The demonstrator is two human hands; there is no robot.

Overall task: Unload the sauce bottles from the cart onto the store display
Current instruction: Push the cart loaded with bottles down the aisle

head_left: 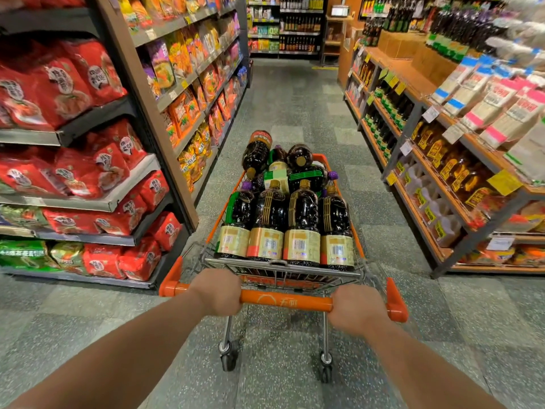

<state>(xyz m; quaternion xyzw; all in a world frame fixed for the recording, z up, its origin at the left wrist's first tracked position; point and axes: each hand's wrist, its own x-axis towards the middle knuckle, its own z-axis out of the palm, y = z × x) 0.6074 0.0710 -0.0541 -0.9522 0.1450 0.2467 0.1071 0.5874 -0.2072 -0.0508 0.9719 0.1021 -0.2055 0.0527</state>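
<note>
Left hand: we had our left hand (218, 292) wrapped around the orange handle (285, 301) of the cart (358, 245), fingers curled over the bar near its left end.
Right hand: our right hand (355, 309) gripped the same handle toward its right end, knuckles up.
Cart: it stood in the middle of the aisle on the grey speckled floor (295, 107), pointing away from us, its rear wheels visible under the handle.
Sauce bottles: the sauce bottles (284, 222) filled the cart basket. We saw four dark bottles lying side by side in the near row, bases with pale barcode labels toward us and caps pointing away. More bottles were heaped behind them, and the far ones rose above the rim.
Top bottle: one bottle with an orange label (257, 150) lay highest on the far left of the heap, tilted.
Left shelves: the shelves on our left (129, 184) carried red snack bags (67, 84) close by and orange and yellow packets (188, 110) farther along.
Right shelves: the wooden shelves on our right (413, 81) held rows of dark bottles (389, 113), amber bottles (454, 166) lower and nearer, and pale noodle packs (501, 107) on top.
Yellow tags: yellow price tags (504, 182) hung along the right shelf edges.
</note>
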